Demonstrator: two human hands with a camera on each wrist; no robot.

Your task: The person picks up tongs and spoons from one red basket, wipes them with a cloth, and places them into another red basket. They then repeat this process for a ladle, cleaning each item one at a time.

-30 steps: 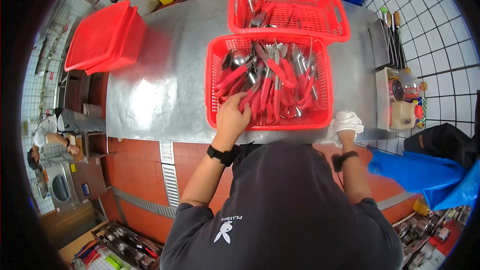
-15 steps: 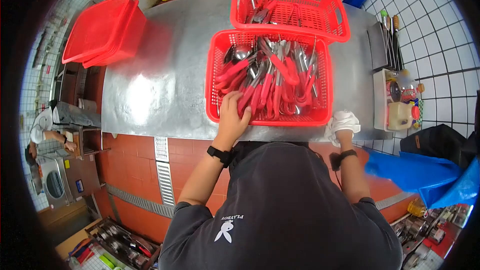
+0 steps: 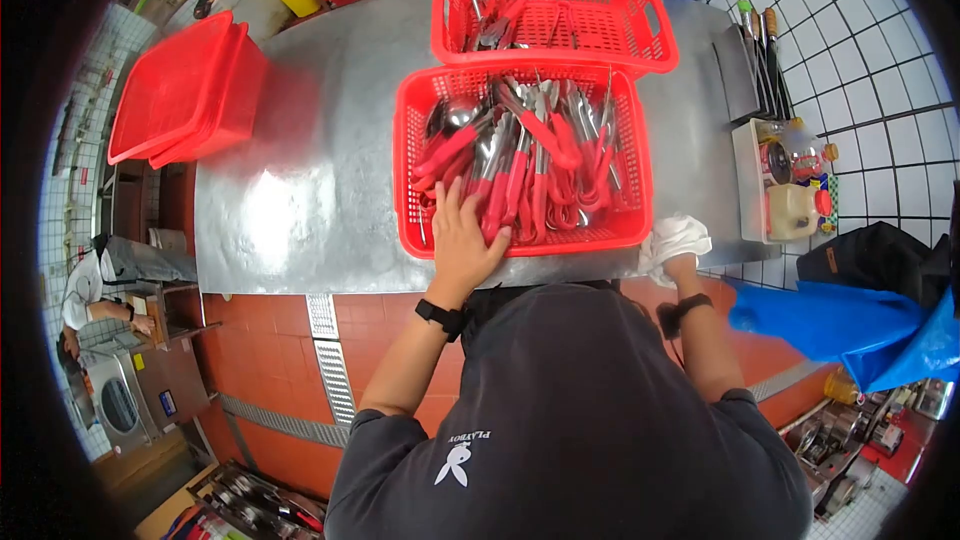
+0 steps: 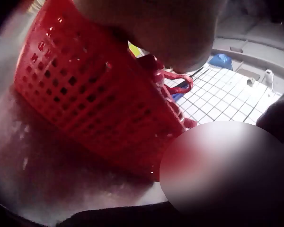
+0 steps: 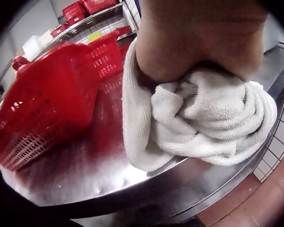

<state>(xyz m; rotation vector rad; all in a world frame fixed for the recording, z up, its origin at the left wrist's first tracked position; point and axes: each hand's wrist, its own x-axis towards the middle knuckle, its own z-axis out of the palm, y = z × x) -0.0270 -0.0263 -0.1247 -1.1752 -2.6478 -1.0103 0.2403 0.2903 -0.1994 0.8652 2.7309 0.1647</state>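
My left hand (image 3: 462, 245) rests over the near left rim of a red plastic basket (image 3: 404, 190), fingers spread and straight on red tong handles. Inside, several metal tongs (image 3: 500, 175) with red handles lie bunched, handles mostly towards me. A round, shiny metal bowl-shaped piece (image 3: 460, 112) shows at the basket's far left. In the left wrist view, the perforated basket wall (image 4: 71, 85) fills much of the frame, with my fingers hidden behind it. My right hand (image 3: 683, 268) holds a bunched white towel (image 5: 208, 113) at the table's front edge, right of the basket; its fingers are hidden by the cloth.
A second red basket (image 3: 610, 15) with some tongs stands directly behind the first. Stacked red bins (image 3: 180, 90) sit at the table's left. A white tray (image 3: 752, 180) with bottles stands along the right wall. Another person (image 3: 95, 280) is at far left.
My left hand's fingers have gone from curled on a tong handle to straight and spread. Those tongs now lie beside the others. The right hand stays on the towel.
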